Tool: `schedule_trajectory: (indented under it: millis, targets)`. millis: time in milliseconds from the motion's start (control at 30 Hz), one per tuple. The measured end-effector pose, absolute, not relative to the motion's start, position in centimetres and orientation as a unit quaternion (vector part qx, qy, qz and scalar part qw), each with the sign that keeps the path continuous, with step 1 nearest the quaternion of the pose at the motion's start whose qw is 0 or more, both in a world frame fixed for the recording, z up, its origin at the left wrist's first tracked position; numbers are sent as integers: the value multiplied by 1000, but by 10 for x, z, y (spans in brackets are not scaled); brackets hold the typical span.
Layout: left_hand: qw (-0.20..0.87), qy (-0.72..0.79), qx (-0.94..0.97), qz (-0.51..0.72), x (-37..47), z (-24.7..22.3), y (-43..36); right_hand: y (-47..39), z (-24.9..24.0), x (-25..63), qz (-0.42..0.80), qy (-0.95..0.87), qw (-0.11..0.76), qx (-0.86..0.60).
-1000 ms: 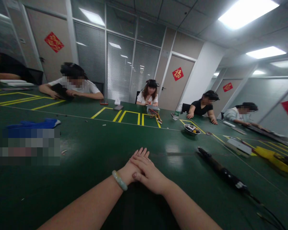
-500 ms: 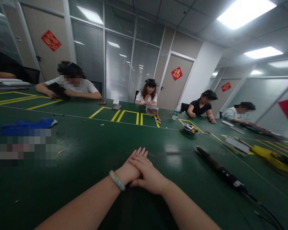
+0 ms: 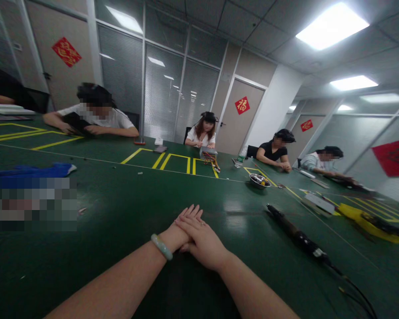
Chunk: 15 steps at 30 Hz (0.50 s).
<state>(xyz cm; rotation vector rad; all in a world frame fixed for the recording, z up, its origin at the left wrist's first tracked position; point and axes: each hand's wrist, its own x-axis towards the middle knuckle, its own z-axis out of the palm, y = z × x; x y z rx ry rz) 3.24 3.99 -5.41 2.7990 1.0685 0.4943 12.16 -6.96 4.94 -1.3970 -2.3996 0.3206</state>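
Observation:
On the green tabletop [image 3: 126,230], my left hand [image 3: 177,232] lies flat with its fingers stretched out, a jade-coloured bangle [image 3: 161,247] round its wrist. My right hand [image 3: 204,241] rests across the back of it, fingers extended, and wears a ring. Neither hand holds any object. To the right lies a black electric screwdriver [image 3: 297,237] with a cable trailing toward the lower right. Part of my left hand is hidden beneath the right one.
A metal bowl [image 3: 260,180] holds small parts. Behind it stand a water bottle [image 3: 241,158] and a grey box with coloured wires [image 3: 209,153]. A blue cloth-like item [image 3: 36,170] is at left, a yellow tray [image 3: 369,223] at right. Several people sit across the table.
The view has shifted slightly. The co-worker in black at right has brought their hands together. My own hands keep the same pose, right over left.

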Motion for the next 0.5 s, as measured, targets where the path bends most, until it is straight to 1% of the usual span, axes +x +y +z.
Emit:
schedule_trajectory:
  millis: [133,233,333,400,433,500]
  targets:
    - [37,314,942,116,19,-30,32,-71,51,142,94,-838,163,-512]
    - [75,318,933,150,10,-12,25,-78,53,196,38,-770,150,-619]
    - [115,331,923,159,6,0,19,-103,50,282,-82,-617,135,-771]
    - [125,329,923,157,6,3,18,-129,44,345,-173,-488,128,-846]
    - [127,330,923,155,6,4,17,-143,40,376,-196,-424,126,-875]
    - [127,332,922,153,7,5,16,-170,31,427,-189,-331,116,-917]
